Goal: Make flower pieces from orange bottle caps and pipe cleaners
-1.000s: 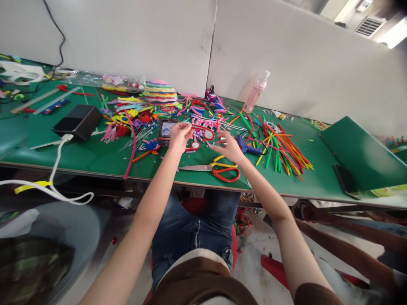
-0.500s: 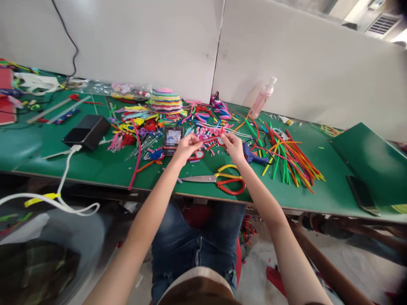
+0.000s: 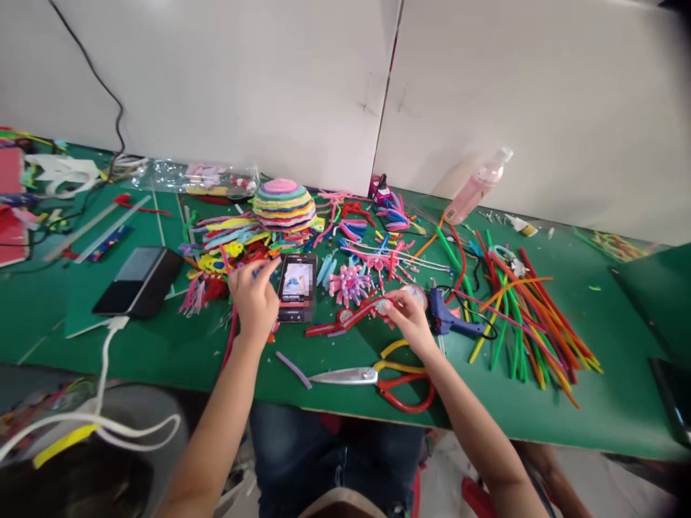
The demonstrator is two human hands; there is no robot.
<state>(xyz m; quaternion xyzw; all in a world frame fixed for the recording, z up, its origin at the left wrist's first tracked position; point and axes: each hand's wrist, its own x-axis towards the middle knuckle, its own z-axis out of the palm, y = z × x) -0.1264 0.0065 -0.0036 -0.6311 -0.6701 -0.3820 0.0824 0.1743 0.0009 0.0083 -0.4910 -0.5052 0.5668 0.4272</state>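
Observation:
Right of the phone, my right hand (image 3: pixel 409 320) pinches one end of a red-and-grey pipe cleaner strip (image 3: pixel 353 318), near a small round pale disc edged in red. The strip slants down to the left over the table. My left hand (image 3: pixel 255 298) holds nothing, its fingers apart and a fingertip near the upper left edge of the phone (image 3: pixel 298 288), whose screen is lit. A pink and purple pipe cleaner flower (image 3: pixel 350 285) lies just behind the strip. Below the hands are large scissors (image 3: pixel 345 375) with yellow and red handles, beside a short purple pipe cleaner (image 3: pixel 293 370).
A blue glue gun (image 3: pixel 456 324) lies to the right, before a heap of coloured pipe cleaners (image 3: pixel 518 316). Behind stand a pink bottle (image 3: pixel 478 188) and a striped dome (image 3: pixel 285 206). At left, a black device (image 3: pixel 139 280) has a white cable (image 3: pixel 105 367) over the table edge.
My left hand has let go of the red strip and moved left to the phone. My right hand keeps its end of the strip. The camera view has shifted.

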